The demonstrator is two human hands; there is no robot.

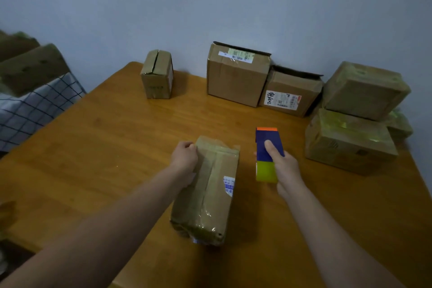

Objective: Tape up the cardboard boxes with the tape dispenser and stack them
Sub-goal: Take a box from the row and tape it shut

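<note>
Left hand (pixel 184 156) is gripping the far left corner of the long brown cardboard box (pixel 210 194), fingers curled over its edge. Box is lying lengthwise on the orange-brown wooden counter (pixel 117 147), centre front, with glossy tape running along its top seam. Right hand (pixel 282 166) is holding the blue tape dispenser with orange tip and yellow-green roll (pixel 266 145), thumb on top, just right of the box. Box is looking light, with soft dented walls and a slippery tape skin, so the stiffer corners are likely the best hold, not mid-panel. Its blue-and-white sticker (pixel 229 186) is too blurred to read. Brown box with white shipping label (pixel 289 93) at the back is showing barcodes and handwriting, possibly "b802". Two taped boxes (pixel 362 91) are sitting stacked far right.
</note>
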